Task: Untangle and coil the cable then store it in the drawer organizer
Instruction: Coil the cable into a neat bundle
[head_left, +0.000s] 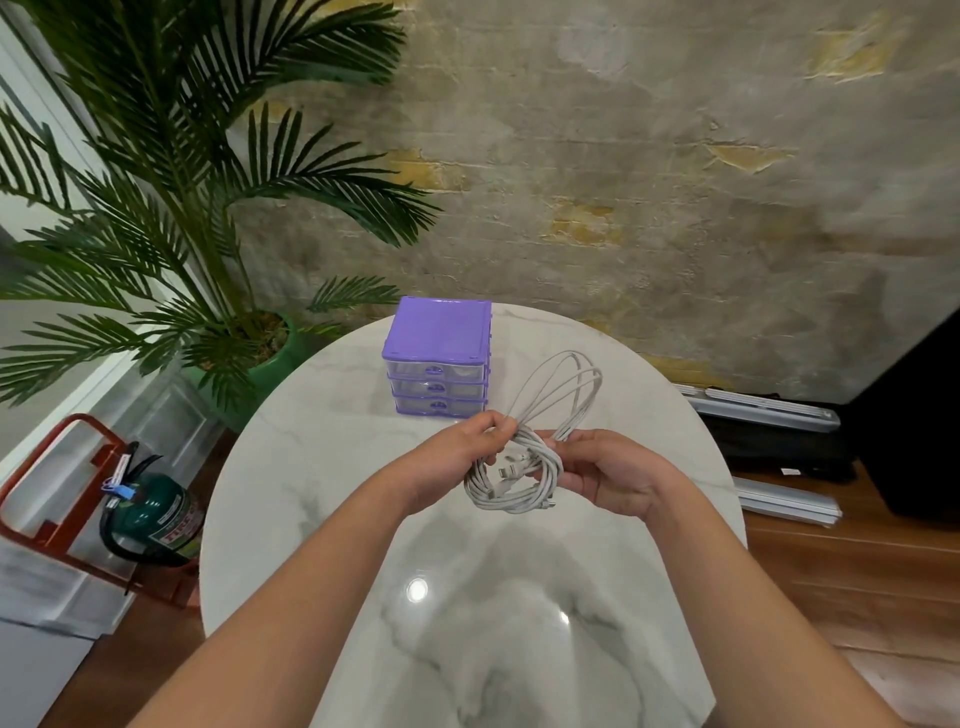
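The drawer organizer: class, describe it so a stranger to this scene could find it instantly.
Start at the round white marble table. At its far edge, beyond both hands and the white cable, stands the drawer organizer. It is the only purple thing there: a small box with three clear, closed drawers.

Weathered wall (649, 182), wooden floor (857, 587), potted palm (171, 208)

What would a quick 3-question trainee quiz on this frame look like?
1. True or false: a drawer of the organizer is open.
2. What holds the cable? A) left hand only B) right hand only C) both
3. Fill in: the organizer has ___ drawers.

Key: 1 false, all are shut. 2 C, the bundle is held between both hands above the table. 3 three.
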